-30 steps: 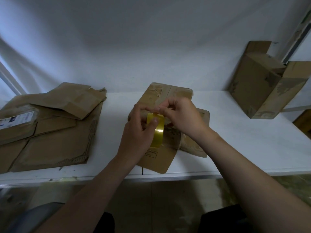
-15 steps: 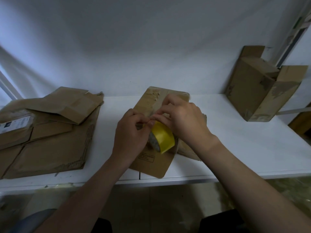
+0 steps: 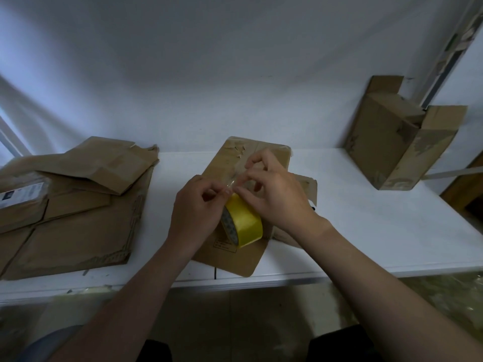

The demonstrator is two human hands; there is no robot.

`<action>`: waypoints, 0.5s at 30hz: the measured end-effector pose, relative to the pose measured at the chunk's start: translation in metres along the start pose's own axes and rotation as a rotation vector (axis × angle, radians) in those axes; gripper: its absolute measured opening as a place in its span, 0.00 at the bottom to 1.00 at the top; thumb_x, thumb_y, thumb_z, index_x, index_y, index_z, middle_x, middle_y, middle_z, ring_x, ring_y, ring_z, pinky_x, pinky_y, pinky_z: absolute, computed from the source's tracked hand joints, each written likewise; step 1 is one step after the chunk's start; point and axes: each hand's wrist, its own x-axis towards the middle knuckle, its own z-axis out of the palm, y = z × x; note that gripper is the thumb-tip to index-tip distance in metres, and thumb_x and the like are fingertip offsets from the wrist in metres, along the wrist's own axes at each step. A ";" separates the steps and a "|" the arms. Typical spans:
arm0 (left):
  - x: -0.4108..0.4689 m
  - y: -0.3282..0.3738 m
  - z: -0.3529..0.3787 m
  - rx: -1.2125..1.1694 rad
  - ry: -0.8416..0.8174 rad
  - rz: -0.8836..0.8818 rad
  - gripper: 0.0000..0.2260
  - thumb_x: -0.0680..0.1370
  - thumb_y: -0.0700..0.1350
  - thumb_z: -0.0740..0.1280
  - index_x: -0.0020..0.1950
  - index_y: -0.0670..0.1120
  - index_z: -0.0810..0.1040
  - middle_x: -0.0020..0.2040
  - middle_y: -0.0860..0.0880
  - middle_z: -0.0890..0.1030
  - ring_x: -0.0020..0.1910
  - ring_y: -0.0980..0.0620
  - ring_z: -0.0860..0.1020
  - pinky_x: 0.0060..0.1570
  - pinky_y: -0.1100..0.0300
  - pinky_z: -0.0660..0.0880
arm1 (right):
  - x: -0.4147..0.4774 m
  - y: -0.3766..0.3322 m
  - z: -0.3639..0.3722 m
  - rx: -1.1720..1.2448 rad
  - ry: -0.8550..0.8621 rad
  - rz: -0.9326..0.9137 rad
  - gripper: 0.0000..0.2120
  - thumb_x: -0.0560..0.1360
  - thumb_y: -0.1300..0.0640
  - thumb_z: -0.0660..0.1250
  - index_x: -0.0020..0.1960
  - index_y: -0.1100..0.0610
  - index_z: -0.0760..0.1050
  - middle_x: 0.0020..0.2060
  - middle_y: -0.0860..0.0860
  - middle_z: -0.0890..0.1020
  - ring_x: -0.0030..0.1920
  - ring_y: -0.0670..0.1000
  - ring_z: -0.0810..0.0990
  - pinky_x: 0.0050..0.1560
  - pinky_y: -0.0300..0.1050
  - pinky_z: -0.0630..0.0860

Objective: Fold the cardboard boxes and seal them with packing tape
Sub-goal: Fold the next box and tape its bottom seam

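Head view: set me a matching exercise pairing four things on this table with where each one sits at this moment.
Things:
1. tape roll
2. flat box
3. stack of flattened boxes
4. upright box

Places:
a. at the left end of the table
b. at the right end, standing, flaps open
c. pinched between the left hand and right hand
d. lying under the hands, reaching the front edge

Pairs: 1-c; 2-d; 3-a; 4-b.
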 end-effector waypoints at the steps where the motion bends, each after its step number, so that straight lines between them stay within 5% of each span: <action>1: 0.000 0.000 -0.001 -0.003 -0.009 0.001 0.03 0.77 0.48 0.72 0.45 0.50 0.83 0.46 0.52 0.80 0.46 0.57 0.79 0.43 0.67 0.72 | 0.000 0.002 0.000 0.014 -0.016 -0.018 0.05 0.76 0.47 0.73 0.49 0.48 0.84 0.56 0.46 0.74 0.37 0.45 0.78 0.35 0.43 0.74; 3: 0.000 -0.001 -0.003 -0.016 -0.039 0.005 0.02 0.77 0.48 0.72 0.45 0.53 0.82 0.47 0.53 0.79 0.47 0.57 0.78 0.43 0.72 0.70 | 0.000 0.005 0.000 0.039 -0.048 -0.040 0.07 0.77 0.46 0.72 0.50 0.47 0.86 0.55 0.45 0.75 0.38 0.45 0.78 0.36 0.45 0.76; 6: -0.001 0.000 -0.005 -0.012 -0.061 0.033 0.04 0.77 0.49 0.73 0.45 0.58 0.81 0.48 0.53 0.78 0.49 0.57 0.77 0.44 0.67 0.72 | 0.004 0.010 -0.001 0.134 -0.088 -0.048 0.09 0.76 0.46 0.71 0.52 0.47 0.87 0.52 0.44 0.77 0.40 0.46 0.78 0.40 0.48 0.78; 11: -0.005 0.002 -0.009 0.001 0.015 -0.016 0.05 0.75 0.52 0.74 0.50 0.54 0.84 0.52 0.52 0.75 0.52 0.56 0.75 0.44 0.67 0.70 | 0.007 0.005 0.003 0.158 -0.073 0.007 0.03 0.76 0.53 0.73 0.48 0.51 0.86 0.45 0.42 0.78 0.42 0.46 0.78 0.42 0.52 0.79; 15: -0.006 0.005 -0.007 -0.139 0.010 -0.300 0.20 0.73 0.55 0.76 0.58 0.49 0.73 0.52 0.53 0.77 0.49 0.58 0.77 0.44 0.64 0.74 | 0.004 -0.001 0.010 0.120 -0.035 0.046 0.03 0.77 0.52 0.71 0.45 0.50 0.83 0.43 0.45 0.79 0.43 0.46 0.77 0.41 0.53 0.79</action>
